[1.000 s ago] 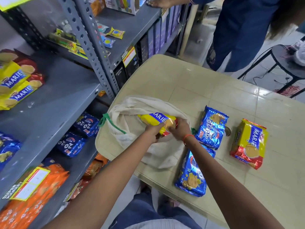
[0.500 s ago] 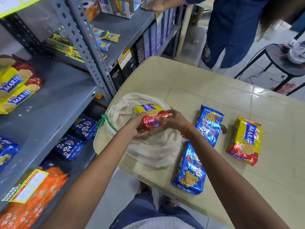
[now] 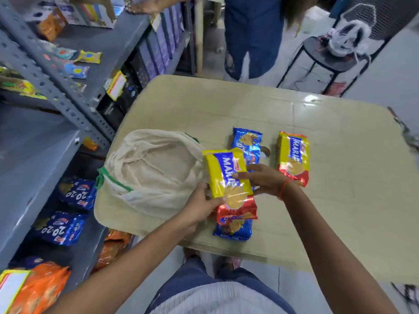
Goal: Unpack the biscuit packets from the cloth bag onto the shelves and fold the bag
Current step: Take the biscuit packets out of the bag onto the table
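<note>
A yellow and red Marie biscuit packet (image 3: pixel 226 175) is held above the beige table (image 3: pixel 340 177), just right of the cream cloth bag (image 3: pixel 149 168). My left hand (image 3: pixel 201 202) grips its lower left edge and my right hand (image 3: pixel 260 180) holds its right side. The bag lies slumped and open at the table's left corner, its green-trimmed handle (image 3: pixel 106 180) hanging over the edge. Two blue packets lie on the table, one (image 3: pixel 248 141) behind the held packet and one (image 3: pixel 233 230) under it. A second Marie packet (image 3: pixel 293 157) lies further right.
Grey metal shelves (image 3: pixel 34 159) stand to the left, with blue 20-20 packets (image 3: pixel 74 193) and orange packets (image 3: pixel 34 288) on lower levels. A slotted upright post (image 3: pixel 68 96) rises beside the table. Another person (image 3: pixel 251 37) stands beyond the table, next to a black stool (image 3: pixel 328 62).
The Marie packet has come out of the bag and moved right, over the blue packets. Both hands moved with it, and the bag has slumped flat.
</note>
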